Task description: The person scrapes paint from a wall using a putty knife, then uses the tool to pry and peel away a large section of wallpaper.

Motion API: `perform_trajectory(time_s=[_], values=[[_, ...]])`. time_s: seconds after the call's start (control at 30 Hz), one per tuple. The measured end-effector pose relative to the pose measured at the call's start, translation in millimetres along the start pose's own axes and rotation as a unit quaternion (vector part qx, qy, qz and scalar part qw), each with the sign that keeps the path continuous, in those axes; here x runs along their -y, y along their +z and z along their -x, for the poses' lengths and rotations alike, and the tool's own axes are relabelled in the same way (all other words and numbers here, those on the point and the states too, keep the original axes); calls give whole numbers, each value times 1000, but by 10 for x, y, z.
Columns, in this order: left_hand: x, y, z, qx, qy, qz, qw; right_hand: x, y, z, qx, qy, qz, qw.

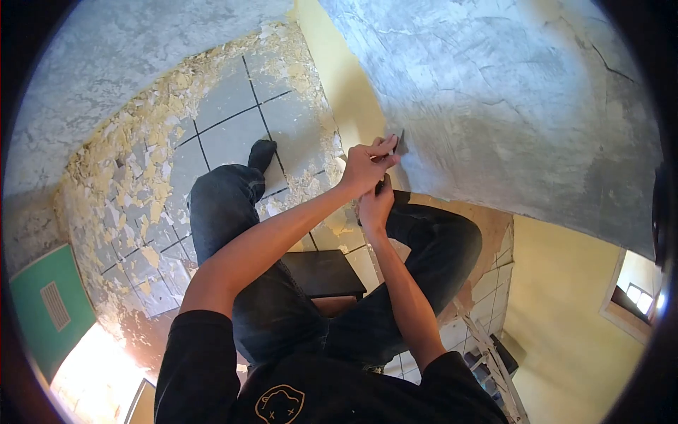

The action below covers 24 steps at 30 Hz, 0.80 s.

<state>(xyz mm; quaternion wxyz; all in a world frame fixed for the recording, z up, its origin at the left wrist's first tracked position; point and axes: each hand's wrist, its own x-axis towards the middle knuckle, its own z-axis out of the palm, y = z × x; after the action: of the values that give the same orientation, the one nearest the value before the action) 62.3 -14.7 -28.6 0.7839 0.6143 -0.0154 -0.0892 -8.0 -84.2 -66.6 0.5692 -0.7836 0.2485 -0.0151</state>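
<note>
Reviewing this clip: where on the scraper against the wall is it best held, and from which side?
Probably by the dark handle end below the blade, coming from the room side. The scraper has its blade edge against the grey wall, so only the handle is free. The left hand presses near the blade; the right hand grips lower down.

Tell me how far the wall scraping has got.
Done: much of the wall is bare grey, and yellow paint flakes litter the floor tiles. In hand: the left hand presses a scraper at the paint edge, the right hand on its handle. Left: the yellow strip and lower yellow wall.
</note>
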Motion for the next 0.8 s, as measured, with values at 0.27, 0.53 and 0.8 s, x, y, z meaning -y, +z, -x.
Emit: perform_trajectory(time_s=[0.27,0.53,0.8], values=[[-37,-87,-124,18,-36,-63,997,-297,99,-237,-64,-191,79,976],[-25,-46,-77,24,-34,-15,999,203,-28,-20,13,66,11,998],[-7,3,-173,-44,96,-158,982,31,-18,-155,22,-2,-26,999]])
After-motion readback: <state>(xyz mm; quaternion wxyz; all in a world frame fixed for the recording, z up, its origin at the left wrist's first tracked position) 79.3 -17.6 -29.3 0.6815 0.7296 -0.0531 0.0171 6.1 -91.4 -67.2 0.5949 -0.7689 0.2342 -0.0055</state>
